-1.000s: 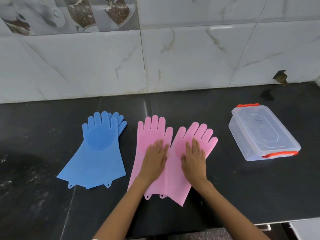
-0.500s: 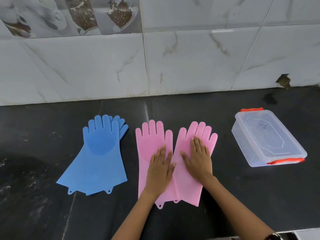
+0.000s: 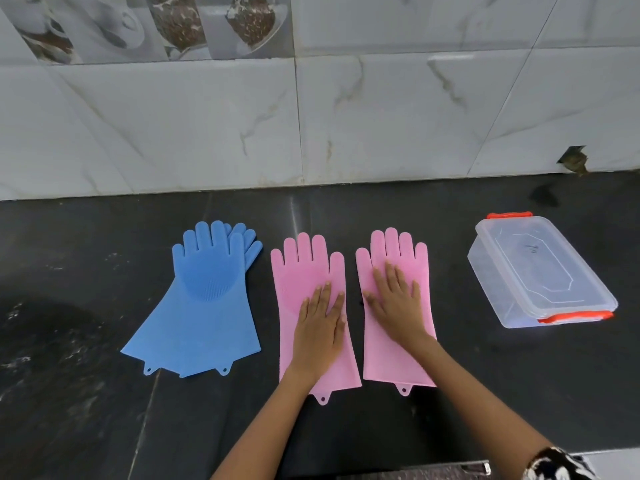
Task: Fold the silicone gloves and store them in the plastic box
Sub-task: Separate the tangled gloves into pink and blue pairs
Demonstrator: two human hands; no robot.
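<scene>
Two pink silicone gloves lie flat side by side on the black counter, fingers pointing at the wall. My left hand (image 3: pixel 320 329) rests flat, fingers spread, on the left pink glove (image 3: pixel 301 271). On the right pink glove (image 3: pixel 398 358) my right hand (image 3: pixel 394 303) lies the same way. A narrow strip of counter separates the two gloves. To their left a pair of blue gloves (image 3: pixel 204 306) lies stacked, one partly under the other. The clear plastic box (image 3: pixel 540 271) with orange clips stands at the right, its lid on.
The black stone counter (image 3: pixel 485 393) meets a white marble-tiled wall (image 3: pixel 381 126) behind. A small chipped hole in the wall (image 3: pixel 575 161) sits above the box. The counter's front edge runs along the bottom right.
The two pink gloves overlapped at an angle; both hands have slid them apart and straightened them, so they lie parallel with a gap between them.
</scene>
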